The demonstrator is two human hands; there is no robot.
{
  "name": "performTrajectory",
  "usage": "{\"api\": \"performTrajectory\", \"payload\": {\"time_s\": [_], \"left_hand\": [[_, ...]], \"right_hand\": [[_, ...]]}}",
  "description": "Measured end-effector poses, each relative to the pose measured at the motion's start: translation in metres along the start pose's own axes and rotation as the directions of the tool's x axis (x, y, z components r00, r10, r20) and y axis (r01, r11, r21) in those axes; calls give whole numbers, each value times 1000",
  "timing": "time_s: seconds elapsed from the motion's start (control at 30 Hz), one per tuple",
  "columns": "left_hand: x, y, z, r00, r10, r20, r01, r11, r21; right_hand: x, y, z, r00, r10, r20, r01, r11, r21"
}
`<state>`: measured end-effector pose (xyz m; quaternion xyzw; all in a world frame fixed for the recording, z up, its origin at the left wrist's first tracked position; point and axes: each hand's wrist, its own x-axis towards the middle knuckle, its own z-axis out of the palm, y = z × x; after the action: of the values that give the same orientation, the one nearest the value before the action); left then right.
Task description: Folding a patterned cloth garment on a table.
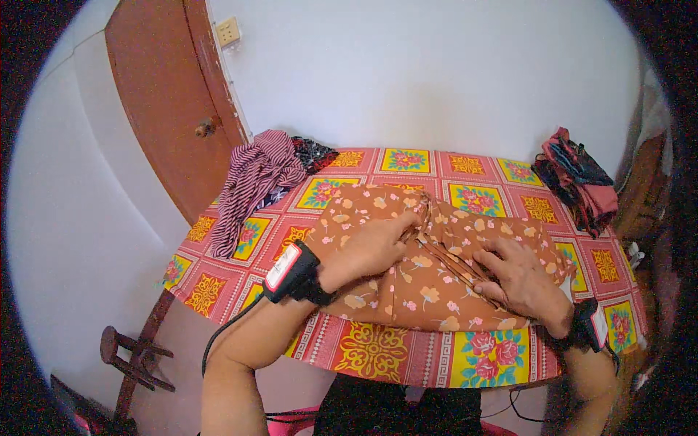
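A brown garment point(429, 291) printed with cream and pink flowers lies spread over the table in front of me. A narrow gathered fold runs slantwise across its middle, between my hands. My left hand point(378, 247) is closed at the upper end of that fold, its fingertips pinching the cloth. Lower down and to the right, my right hand point(518, 280) rests on the garment, thumb and bent fingers spread apart beside the fold. Each wrist wears a black strapped device with a cable. What kind of garment it is cannot be made out.
The table point(371, 352) has a red and yellow flowered cover. A striped cloth heap point(262, 174) sits at its far left, and a pile of folded clothes point(578, 178) at its far right. A brown door point(167, 102) and a wooden stool point(134, 360) stand to the left.
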<state>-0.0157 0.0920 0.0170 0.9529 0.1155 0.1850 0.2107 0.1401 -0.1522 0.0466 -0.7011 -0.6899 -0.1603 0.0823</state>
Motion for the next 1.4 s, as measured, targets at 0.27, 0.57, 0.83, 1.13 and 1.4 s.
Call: {"api": "performTrajectory", "payload": {"time_s": [0.27, 0.57, 0.83, 1.13, 1.4], "left_hand": [[-5, 3, -29, 988, -141, -64, 150, 973, 177], [-26, -75, -68, 968, -194, -159, 160, 965, -208], [-82, -153, -110, 913, -406, -47, 308, 760, -572], [-102, -162, -138, 874, -475, -102, 408, 833, -373], [-132, -190, -151, 829, -516, -216, 483, 855, -190]], "right_hand": [[-1, 1, 3, 999, 35, -16, -35, 999, 17], [0, -3, 1, 1000, 21, -9, -21, 999, 37], [3, -12, 2, 997, 60, 38, -63, 993, 97], [-1, -9, 11, 996, 79, 29, -82, 993, 88], [0, -17, 4, 994, 102, 35, -104, 991, 87]]}}
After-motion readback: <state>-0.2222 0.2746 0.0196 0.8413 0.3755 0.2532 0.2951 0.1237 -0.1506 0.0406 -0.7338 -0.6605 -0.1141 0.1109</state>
